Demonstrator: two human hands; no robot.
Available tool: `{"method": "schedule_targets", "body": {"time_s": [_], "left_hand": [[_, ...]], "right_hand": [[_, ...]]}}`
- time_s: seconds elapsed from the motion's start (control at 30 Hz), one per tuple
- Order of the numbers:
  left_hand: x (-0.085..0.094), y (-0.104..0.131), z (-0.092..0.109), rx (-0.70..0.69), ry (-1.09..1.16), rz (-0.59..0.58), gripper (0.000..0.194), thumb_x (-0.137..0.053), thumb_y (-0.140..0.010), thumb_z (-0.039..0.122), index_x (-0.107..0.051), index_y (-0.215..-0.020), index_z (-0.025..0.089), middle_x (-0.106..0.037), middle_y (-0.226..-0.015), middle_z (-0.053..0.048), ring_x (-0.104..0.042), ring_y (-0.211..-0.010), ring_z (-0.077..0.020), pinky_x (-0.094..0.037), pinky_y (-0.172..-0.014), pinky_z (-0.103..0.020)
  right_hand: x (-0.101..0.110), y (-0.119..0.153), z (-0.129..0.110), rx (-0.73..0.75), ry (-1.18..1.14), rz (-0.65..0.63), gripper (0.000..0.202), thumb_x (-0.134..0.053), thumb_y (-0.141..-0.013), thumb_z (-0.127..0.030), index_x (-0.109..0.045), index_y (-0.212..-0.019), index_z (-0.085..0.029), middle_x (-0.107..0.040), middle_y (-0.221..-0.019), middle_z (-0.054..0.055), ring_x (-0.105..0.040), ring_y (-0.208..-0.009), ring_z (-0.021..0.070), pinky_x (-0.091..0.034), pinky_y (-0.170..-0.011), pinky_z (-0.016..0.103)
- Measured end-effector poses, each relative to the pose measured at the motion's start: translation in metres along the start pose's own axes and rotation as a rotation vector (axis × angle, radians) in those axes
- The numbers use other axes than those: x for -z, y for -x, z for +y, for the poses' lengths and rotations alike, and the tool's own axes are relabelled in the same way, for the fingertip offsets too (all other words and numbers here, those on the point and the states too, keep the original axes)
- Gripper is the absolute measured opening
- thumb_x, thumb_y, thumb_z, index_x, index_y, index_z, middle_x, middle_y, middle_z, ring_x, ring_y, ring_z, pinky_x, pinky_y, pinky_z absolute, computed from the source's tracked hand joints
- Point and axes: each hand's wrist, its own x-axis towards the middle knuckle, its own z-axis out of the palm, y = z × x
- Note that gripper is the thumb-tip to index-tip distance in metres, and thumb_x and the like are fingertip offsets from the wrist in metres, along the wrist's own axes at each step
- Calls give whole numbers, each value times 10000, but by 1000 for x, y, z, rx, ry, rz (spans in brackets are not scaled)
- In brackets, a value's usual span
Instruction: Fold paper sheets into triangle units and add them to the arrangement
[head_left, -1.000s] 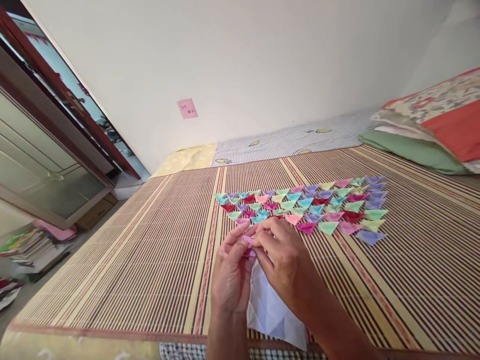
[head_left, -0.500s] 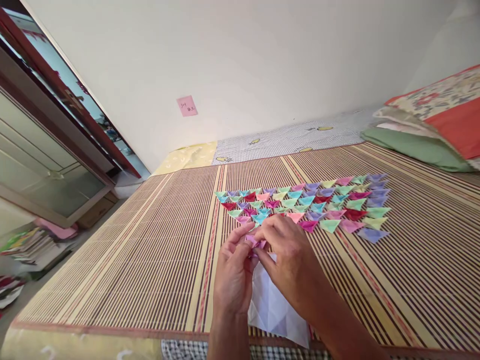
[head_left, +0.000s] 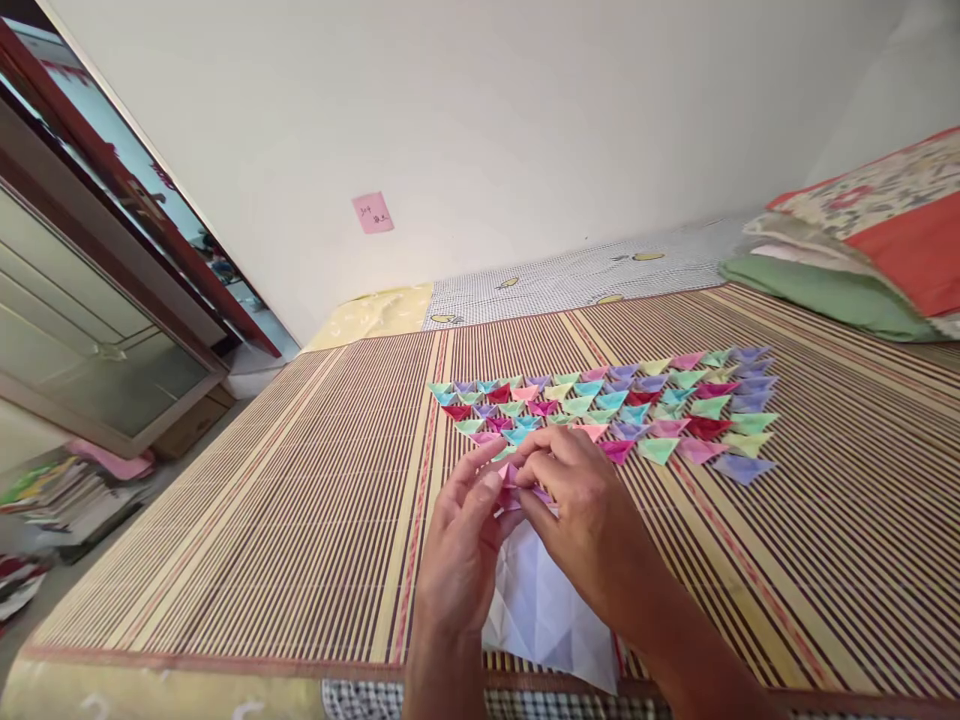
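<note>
Between my two hands is a small piece of pink folded paper (head_left: 508,480), partly covered by the fingers. My left hand (head_left: 461,535) pinches it from the left with thumb and fingertips. From the right, the thumb and fingers of my right hand (head_left: 581,500) grip its other side. Below them a creased pale lavender sheet of paper (head_left: 551,610) lies on the striped mat, its upper part hidden by my hands. Just beyond my hands, rows of small folded paper pieces (head_left: 577,405) in many colours lie on the mat.
The striped mat (head_left: 255,530) covers the bed up to a white wall (head_left: 525,120) bearing a pink note (head_left: 373,213). Folded bedding (head_left: 840,295) and a floral-and-red pillow (head_left: 907,240) sit at the right. A glass-panelled door (head_left: 97,320) and stacked papers (head_left: 60,490) are at the left.
The pink paper has turned in my fingers, so a pointed fold now stands up and an edge shows beneath my right fingers. My left hand has shifted slightly left.
</note>
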Motion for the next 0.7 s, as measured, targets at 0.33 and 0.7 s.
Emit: {"method": "schedule_targets", "body": {"time_s": [0.33, 0.7], "left_hand": [[1, 0, -8, -41, -73, -10, 412, -794, -861, 308, -730, -1253, 200, -765, -1050, -82, -714, -941, -195, -550, -865, -319], [-1, -2, -8, -57, -1, 23, 372, -847, -809, 244, -762, -1166, 181, -778, -973, -74, -722, -873, -172, -566, -803, -273]], "right_hand": [[-5, 1, -1, -18, 7, 5, 273, -675, -839, 29, -543, -718, -176, -650, -920, 78, -585, -895, 255, -466, -809, 414], [11, 2, 1, 32, 16, -79, 214, -627, -905, 6, -616, -785, -171, -694, -998, 75, -612, -933, 258, -476, -847, 429]]}}
